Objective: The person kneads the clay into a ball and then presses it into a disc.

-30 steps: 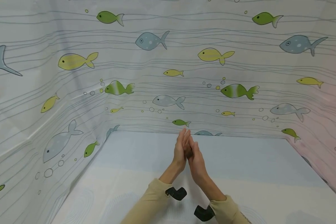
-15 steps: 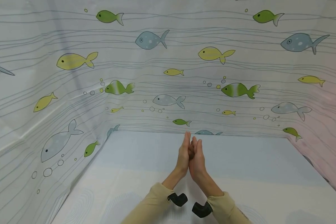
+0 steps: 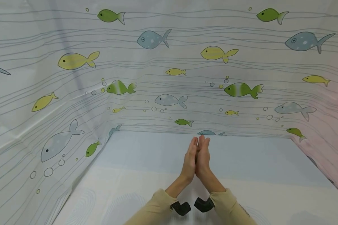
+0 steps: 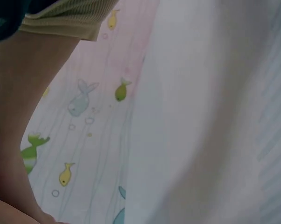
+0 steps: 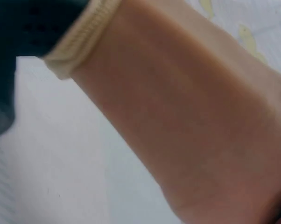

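Palm to palm over the table, my two hands meet with fingers straight and pointing away from me. The left hand (image 3: 189,162) leans against the right hand (image 3: 203,159) from the left side. Palms are hidden where they face each other, and a dark narrow gap shows between them near the fingers. No object shows in either hand. In the left wrist view a bare wrist (image 4: 10,121) fills the left side below a beige cuff (image 4: 66,23). The right wrist view is mostly taken up by a bare forearm (image 5: 178,107), with fingers out of frame.
Beneath the hands lies a pale blue and white table surface (image 3: 256,162). A white curtain (image 3: 157,84) printed with fish encloses it at the back and sides. Small black wrist cameras (image 3: 204,204) stick out from the beige sleeves (image 3: 155,206).
Both hands have shifted a little to the right, sliding against each other, the right one moving forward relative to the left. The gap between the fingers has narrowed.
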Demonstrator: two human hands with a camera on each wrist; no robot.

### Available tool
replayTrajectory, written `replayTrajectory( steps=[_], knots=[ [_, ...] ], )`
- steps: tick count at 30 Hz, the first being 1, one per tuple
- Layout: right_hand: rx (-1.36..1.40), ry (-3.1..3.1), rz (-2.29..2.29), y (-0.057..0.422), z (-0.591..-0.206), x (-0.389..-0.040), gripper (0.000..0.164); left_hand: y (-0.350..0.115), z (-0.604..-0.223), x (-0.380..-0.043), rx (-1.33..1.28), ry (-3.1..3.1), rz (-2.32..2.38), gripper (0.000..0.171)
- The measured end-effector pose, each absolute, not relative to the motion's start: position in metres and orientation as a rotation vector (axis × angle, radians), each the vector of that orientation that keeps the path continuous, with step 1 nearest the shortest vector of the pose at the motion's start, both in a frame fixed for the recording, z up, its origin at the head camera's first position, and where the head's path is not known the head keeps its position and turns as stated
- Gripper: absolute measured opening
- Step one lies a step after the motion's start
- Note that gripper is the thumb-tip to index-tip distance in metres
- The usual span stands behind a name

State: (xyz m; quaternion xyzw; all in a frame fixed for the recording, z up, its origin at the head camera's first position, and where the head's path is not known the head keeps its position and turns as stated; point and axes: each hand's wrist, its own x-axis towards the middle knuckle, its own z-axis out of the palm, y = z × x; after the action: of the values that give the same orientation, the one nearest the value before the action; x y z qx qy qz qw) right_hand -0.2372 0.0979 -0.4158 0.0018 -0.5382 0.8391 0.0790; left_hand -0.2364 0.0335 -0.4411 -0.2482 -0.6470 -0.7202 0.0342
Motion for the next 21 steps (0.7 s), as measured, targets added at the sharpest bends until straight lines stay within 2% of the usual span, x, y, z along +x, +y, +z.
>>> replayTrajectory(
  steps=[8, 21],
  knots=[
    [-0.088, -1.577, 2.523, 0.107, -0.417, -0.247, 0.076, 0.034, -0.441, -0.226, -0.779, -1.998, -2.249, 0.064],
    [0.058, -1.585, 2.387, 0.115, -0.420, -0.249, 0.073, 0.037, -0.422, -0.212, -0.800, -1.938, -2.305, 0.065]
  ],
)
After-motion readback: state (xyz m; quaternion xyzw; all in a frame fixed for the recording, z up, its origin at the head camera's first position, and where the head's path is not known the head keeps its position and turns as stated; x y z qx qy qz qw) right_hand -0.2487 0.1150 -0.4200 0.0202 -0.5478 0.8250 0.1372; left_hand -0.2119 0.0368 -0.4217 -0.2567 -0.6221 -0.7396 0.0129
